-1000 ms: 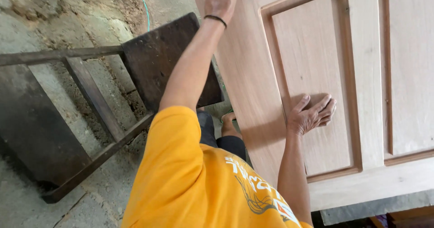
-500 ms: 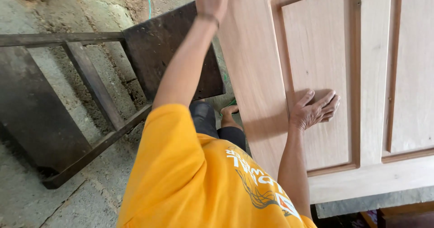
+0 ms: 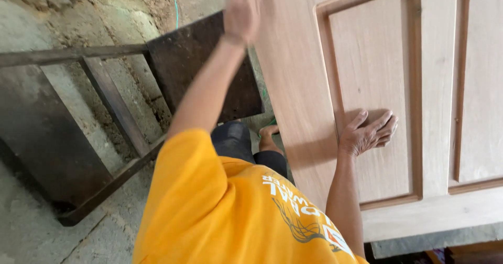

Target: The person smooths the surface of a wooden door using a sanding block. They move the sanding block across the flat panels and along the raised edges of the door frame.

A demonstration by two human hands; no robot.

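Pressing one wooden door (image 3: 293,75), two hands: left hand (image 3: 242,7), right hand (image 3: 367,134)

1. Left hand (image 3: 242,10): motion-blurred, fingertips cut by top edge; grip unreadable.
2. Wooden door (image 3: 293,86): runs off top and right edges.
3. Dark wooden frame (image 3: 110,107): left end cropped.

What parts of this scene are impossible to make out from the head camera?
- Left hand, head view: smeared by motion blur at the top edge, so whether it grips anything on the wooden door cannot be told.
- Right hand: lies flat on the recessed panel; its palm side is hidden.
- Door: cut off by the top and right edges.
- Dark wooden frame: partly hidden behind the arm and yellow shirt.
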